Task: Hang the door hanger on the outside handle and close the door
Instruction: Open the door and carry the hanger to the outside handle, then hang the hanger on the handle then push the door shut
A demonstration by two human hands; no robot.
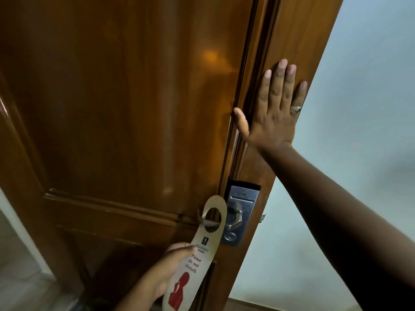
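While the hanger (193, 254) is threaded over the handle (207, 221), the left hand (174, 263) pinches its lower half and tilts it out from the door (112, 108), probably to steer the hole along the lever. The hole already rings the lever, so the hanger looks nearly seated beside the metal lock plate (240, 212). The right hand (275, 113) lies flat and spread on the door's edge strip, grasping nothing, likely bracing it against swinging. The door looks ajar, pale wall (359, 108) showing beside it; closing is not yet done.
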